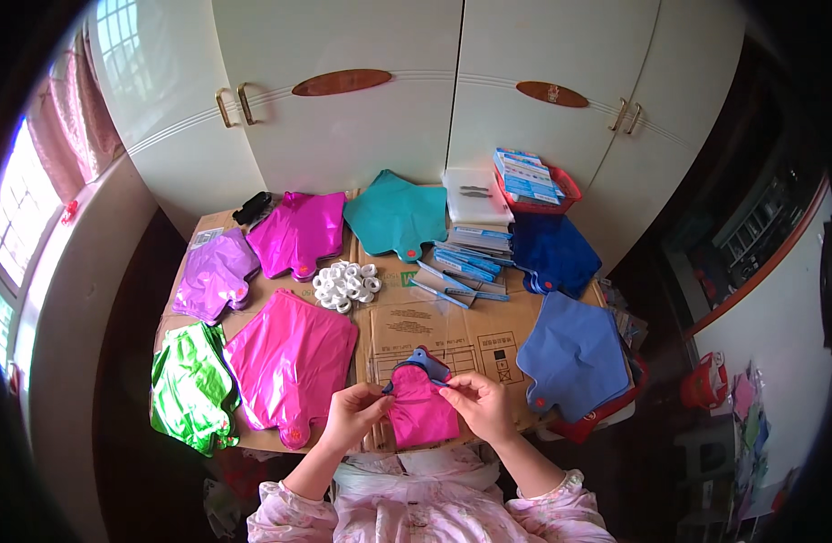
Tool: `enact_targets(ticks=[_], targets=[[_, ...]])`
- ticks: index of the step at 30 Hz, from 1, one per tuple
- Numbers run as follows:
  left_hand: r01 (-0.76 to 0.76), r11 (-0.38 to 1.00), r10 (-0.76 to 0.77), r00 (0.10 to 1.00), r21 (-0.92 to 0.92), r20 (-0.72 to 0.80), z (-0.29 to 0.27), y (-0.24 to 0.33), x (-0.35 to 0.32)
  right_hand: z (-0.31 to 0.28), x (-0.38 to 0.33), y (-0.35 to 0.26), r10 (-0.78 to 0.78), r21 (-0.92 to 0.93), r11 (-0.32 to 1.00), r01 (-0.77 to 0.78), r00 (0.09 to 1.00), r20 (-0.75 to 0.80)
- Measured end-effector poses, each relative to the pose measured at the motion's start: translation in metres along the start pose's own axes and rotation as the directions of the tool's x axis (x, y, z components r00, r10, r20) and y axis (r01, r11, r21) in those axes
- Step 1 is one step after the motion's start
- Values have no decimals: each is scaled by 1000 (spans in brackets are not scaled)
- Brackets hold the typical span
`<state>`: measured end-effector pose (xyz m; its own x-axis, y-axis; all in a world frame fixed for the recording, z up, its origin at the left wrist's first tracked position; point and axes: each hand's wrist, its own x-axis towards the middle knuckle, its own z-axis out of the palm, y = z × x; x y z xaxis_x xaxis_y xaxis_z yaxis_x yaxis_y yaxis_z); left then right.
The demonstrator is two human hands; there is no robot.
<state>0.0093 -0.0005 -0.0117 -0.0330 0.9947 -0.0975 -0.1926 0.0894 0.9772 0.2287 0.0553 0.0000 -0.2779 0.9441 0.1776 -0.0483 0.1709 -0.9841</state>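
Observation:
A small folded bundle of flat foil balloons (pixel 421 412), bright pink on top with blue showing at its upper edge, lies at the front edge of the cardboard. My left hand (pixel 360 412) pinches its left upper edge between thumb and fingers. On the other side, my right hand (pixel 477 405) pinches the right upper edge. Left of my left hand lies a pile of pink star-shaped foil balloons (pixel 294 362). Matte blue ones (pixel 574 356) lie right of my right hand. What is inside the folded bundle is hidden.
Around the cardboard (pixel 389 317) lie green (pixel 194 385), lilac (pixel 215 273), magenta (pixel 298 231), teal (pixel 396 215) and dark blue (pixel 553 253) foil balloon piles. White rings (pixel 345 285), blue-edged packets (pixel 461 271) and a red basket (pixel 568 192) stand beyond. Cabinets (pixel 343 136) close off the back.

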Motion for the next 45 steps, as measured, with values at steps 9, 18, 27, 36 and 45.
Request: enact_targets(ticks=[9, 18, 27, 36, 45], targets=[[91, 984, -100, 993, 152, 57, -1, 1, 15, -24, 30, 7, 257, -160, 962, -220, 929, 267], [-150, 638, 108, 989, 755, 106, 6, 18, 32, -25, 58, 21, 238, -529, 848, -35, 917, 321], [-563, 145, 337, 801, 814, 494, 6, 9, 19, -28, 53, 32, -223, -545, 637, 545, 807, 547], [-654, -322, 149, 678, 684, 719, 16, 14, 8, -23, 46, 9, -346, -613, 365, 701, 713, 610], [-666, -302, 170, 666, 682, 726, 12, 8, 4, -1, -2, 19, -354, -752, 80, 655, 723, 593]])
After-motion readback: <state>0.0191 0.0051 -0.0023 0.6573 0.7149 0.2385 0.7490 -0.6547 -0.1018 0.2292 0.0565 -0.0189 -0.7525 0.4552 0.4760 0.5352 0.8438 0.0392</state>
